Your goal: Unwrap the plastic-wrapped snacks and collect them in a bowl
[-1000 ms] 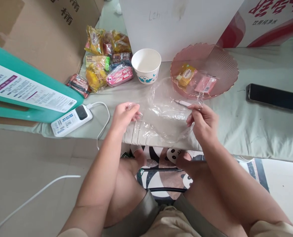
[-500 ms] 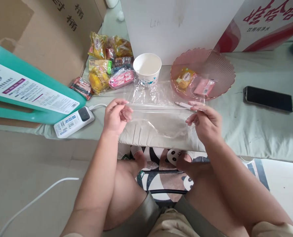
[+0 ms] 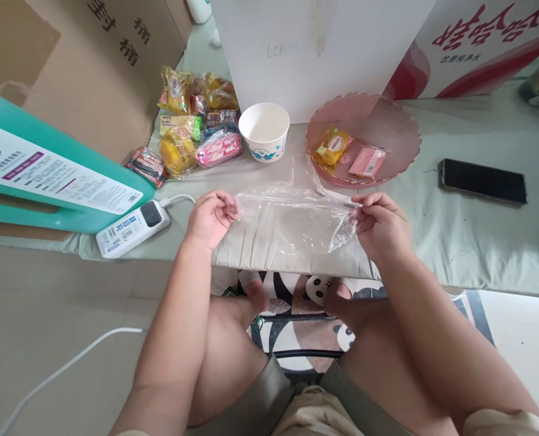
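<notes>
A clear plastic zip bag (image 3: 297, 225) is stretched sideways between my two hands, low over the near part of the cloth. My left hand (image 3: 212, 219) pinches the bag's left end, thumb against fingers. At the opposite end, my right hand (image 3: 382, 225) grips the corner beside the zip strip. A pale, slim strip (image 3: 338, 196) shows by the right fingertips; what it is I cannot tell. Just beyond the bag stand a white paper bowl (image 3: 264, 132) with blue print and a pink ribbed dish (image 3: 394, 136) holding a yellow packet (image 3: 332, 146) and a pink packet (image 3: 368, 162).
Several wrapped snacks (image 3: 178, 150) lie left of the bowl. A power strip (image 3: 133, 229) and a teal jug (image 3: 69, 163) stand at the left, before a cardboard box (image 3: 83, 66). A phone (image 3: 482, 181) lies at the right. Behind is a white box (image 3: 315, 66).
The bag has come slightly nearer and its right side has crumpled. My right hand has closed more tightly at its corner. The view has shifted a little to the right.
</notes>
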`<act>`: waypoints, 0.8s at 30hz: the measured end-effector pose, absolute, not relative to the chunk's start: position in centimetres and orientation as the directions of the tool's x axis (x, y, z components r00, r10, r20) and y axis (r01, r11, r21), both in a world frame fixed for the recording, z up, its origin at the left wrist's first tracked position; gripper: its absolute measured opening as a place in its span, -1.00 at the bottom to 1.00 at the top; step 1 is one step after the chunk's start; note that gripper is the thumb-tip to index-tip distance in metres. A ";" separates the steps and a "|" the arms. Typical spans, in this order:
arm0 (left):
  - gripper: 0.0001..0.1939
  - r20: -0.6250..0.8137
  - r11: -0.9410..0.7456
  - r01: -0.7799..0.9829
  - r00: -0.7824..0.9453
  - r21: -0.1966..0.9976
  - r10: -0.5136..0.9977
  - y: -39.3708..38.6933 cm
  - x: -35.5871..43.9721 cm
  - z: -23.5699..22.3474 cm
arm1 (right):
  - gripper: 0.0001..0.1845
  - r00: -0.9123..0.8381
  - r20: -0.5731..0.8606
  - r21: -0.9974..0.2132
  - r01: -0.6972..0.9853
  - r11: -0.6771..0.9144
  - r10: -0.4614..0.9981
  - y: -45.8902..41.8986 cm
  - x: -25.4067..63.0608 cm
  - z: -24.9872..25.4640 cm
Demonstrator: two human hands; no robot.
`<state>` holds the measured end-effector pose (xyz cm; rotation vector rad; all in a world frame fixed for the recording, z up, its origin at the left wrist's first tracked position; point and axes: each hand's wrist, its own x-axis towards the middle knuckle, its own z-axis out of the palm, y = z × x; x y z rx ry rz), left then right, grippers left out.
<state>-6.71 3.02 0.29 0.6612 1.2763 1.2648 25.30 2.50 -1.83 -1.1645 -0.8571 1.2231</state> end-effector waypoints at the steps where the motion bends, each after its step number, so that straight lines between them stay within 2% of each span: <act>1: -0.83 -0.324 0.264 -0.307 -0.163 0.914 0.932 3.0 -6.7 0.1 | -0.90 0.196 -0.085 -0.977 -0.209 -0.044 0.977 2.4 25.2 -1.8; 3: -0.69 -0.326 0.277 -0.257 -0.169 0.926 0.930 2.9 -6.6 -0.1 | -0.87 0.237 -0.030 -0.998 -0.069 -0.014 0.971 2.0 25.1 -1.5; 5: -0.65 -0.310 0.276 -0.174 -0.214 0.945 0.926 2.8 -6.2 -0.3 | -0.86 0.253 0.049 -0.990 0.142 0.013 0.966 1.6 25.0 -1.1; 8: -0.62 -0.302 0.277 -0.140 -0.213 0.951 0.929 2.5 -5.8 0.0 | -0.85 0.216 0.196 -0.891 0.446 0.082 0.956 1.2 24.9 -0.9; 10: -0.55 -0.307 0.277 -0.187 -0.154 0.942 0.939 2.3 -5.7 0.5 | -0.84 0.177 0.323 -0.805 0.567 0.172 0.930 1.1 24.9 -1.0; 13: -0.48 -0.315 0.291 -0.236 -0.068 0.927 0.947 1.9 -6.0 1.2 | -0.74 0.097 0.402 -0.750 0.605 0.267 0.911 1.2 24.7 -1.6; 18: -0.49 -0.335 0.321 -0.290 0.002 0.902 0.942 1.5 -6.4 2.0 | -0.42 0.024 0.296 -0.775 0.590 0.226 0.955 1.7 23.9 -2.9; 21: -0.54 -0.352 0.339 -0.281 0.003 0.898 0.936 1.6 -6.3 1.8 | -0.40 0.062 0.251 -0.796 0.580 0.169 0.966 2.2 23.4 -3.2; 24: -0.60 -0.367 0.355 -0.219 -0.016 0.909 0.930 1.9 -6.4 1.0 | -0.51 0.093 0.226 -0.818 0.558 0.137 0.970 2.7 23.0 -3.2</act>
